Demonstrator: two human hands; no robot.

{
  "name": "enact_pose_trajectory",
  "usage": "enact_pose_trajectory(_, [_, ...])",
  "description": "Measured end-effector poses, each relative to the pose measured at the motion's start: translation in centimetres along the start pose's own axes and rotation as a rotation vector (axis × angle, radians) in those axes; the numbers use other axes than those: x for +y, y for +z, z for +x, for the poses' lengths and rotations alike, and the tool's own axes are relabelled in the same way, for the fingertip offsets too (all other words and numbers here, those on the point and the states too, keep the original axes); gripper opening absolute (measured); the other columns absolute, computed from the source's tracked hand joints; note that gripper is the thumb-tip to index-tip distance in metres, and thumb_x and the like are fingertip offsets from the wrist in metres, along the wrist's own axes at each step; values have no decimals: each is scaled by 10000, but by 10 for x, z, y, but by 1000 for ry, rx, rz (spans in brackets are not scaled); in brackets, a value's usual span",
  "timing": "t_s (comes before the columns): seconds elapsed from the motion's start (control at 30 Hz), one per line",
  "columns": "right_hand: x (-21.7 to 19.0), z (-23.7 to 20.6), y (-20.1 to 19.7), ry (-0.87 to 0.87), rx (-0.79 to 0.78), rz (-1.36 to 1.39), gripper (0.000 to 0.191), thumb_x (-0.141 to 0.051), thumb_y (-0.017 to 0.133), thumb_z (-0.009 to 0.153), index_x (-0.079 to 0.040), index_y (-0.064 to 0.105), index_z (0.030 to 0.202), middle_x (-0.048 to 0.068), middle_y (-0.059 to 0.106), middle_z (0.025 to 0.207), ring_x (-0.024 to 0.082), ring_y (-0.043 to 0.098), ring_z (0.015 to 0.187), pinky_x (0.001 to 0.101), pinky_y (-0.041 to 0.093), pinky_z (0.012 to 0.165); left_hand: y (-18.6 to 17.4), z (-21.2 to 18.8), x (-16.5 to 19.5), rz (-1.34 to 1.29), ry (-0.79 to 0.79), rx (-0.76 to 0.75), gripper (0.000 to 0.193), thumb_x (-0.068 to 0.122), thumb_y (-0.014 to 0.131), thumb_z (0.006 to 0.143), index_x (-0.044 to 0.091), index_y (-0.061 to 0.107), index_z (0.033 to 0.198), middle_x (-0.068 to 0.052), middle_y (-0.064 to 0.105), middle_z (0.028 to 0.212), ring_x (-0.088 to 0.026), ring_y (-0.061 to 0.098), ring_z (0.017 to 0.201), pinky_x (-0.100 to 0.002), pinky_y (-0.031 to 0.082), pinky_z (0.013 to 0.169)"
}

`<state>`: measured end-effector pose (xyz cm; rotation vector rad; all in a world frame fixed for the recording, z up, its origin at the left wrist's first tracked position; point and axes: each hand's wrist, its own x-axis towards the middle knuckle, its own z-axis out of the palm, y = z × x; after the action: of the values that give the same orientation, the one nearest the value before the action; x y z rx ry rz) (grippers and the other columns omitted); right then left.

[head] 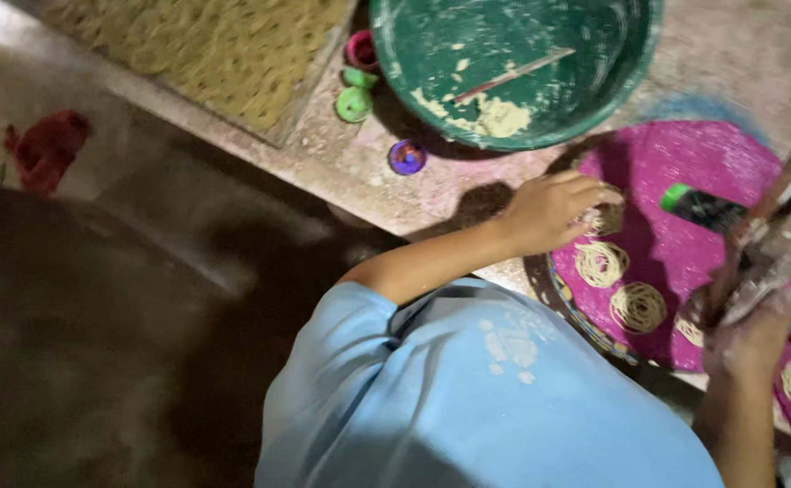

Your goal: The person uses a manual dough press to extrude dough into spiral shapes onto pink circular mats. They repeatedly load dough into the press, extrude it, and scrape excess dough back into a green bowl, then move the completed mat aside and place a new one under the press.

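Note:
My left hand [553, 212] reaches from a light blue sleeve onto a round magenta woven tray [684, 158]. Its fingertips touch a pale noodle coil [607, 220] at the tray's left side. Two more coils [601, 264] [637, 307] lie just below that one, and others sit toward the right edge. My right hand [755, 336], dusted with flour, is closed around a tall press tool [779, 212] held upright over the tray's right part. A green and black object [702, 206] lies on the tray between the hands.
A big green basin [594, 99] with dough scraps and a thin stick stands behind the tray. Small pink [362, 50], green [355, 101] and purple [407, 156] caps lie on the floor. A mat of yellow strands [205, 45] is far left, a red cloth [45, 149] beyond.

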<state>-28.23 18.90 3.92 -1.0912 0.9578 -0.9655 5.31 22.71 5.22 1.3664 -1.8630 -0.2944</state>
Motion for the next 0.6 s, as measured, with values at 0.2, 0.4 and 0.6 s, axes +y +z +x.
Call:
enact_pose_trajectory(0.2, [-2,-19,-22,-67,-145,-137,551,-568,615,1122,-39,465,1083,55,453,773,165,457,611,313,373,559,4,15,6,-58,167,75,573,227,712,803,127,579,1351,-75,595,1367,-287,578,1256,-440,463,1071])
enact_pose_trajectory(0.4, [-45,-46,-1,-72,-193,-690,330,-252,692,1046,31,599,1186,69,660,900,141,617,789,325,486,741,4,41,31,100,216,-237,591,461,730,751,115,679,1227,-134,668,1325,-274,612,1261,-527,379,1135])
enact_pose_trajectory(0.6, [-104,-41,25,-280,-410,-1430,479,-262,824,783,4,680,1153,128,673,847,214,646,713,341,518,652,-18,47,51,-498,89,-1000,556,405,727,773,83,681,1225,-137,688,1283,-269,639,1202,-501,427,1079])
